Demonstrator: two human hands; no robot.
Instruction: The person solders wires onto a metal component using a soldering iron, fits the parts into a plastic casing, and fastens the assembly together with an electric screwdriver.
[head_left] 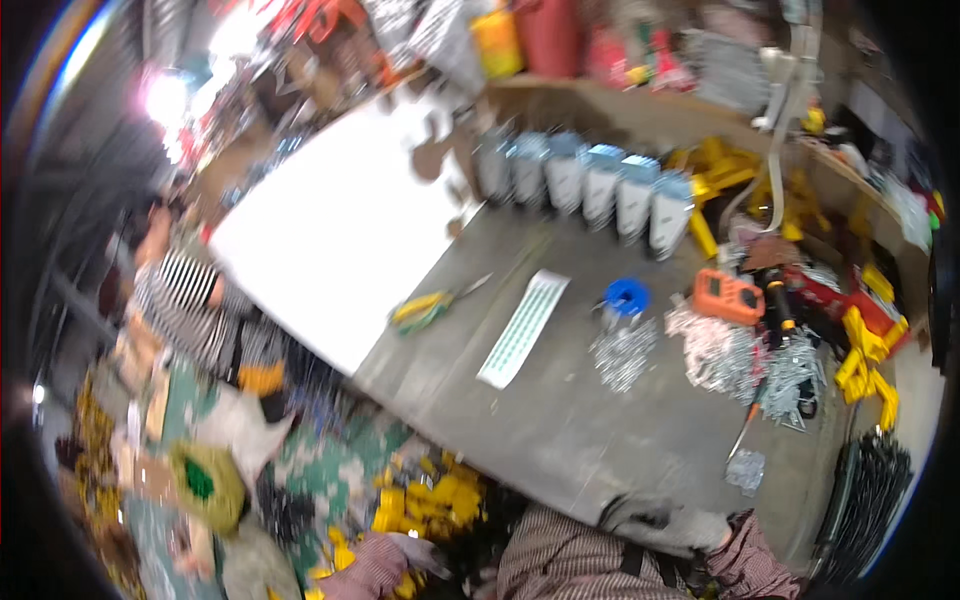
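Observation:
My right hand (668,526), in a grey glove, is at the near edge of the grey table, close to my lap. Its fingers are blurred, and I cannot make out anything in them. My left hand (425,553), also gloved, hangs low beside the table near a heap of yellow plastic parts (430,500); its fingers are smeared and partly hidden. On the tabletop nearest my right hand is a small clear bag (745,470). Farther in are a pile of metal screws (624,355), a blue spool (626,296), a sticker strip (524,328) and yellow-green scissors-like tool (422,311).
A row of white and blue packs (600,185) stands along the back board. At right lie an orange device (728,296), more metal pieces (795,380), yellow parts (868,365) and black strips (868,500). A person in a striped shirt (190,300) is at the left beside a bright white surface (340,220).

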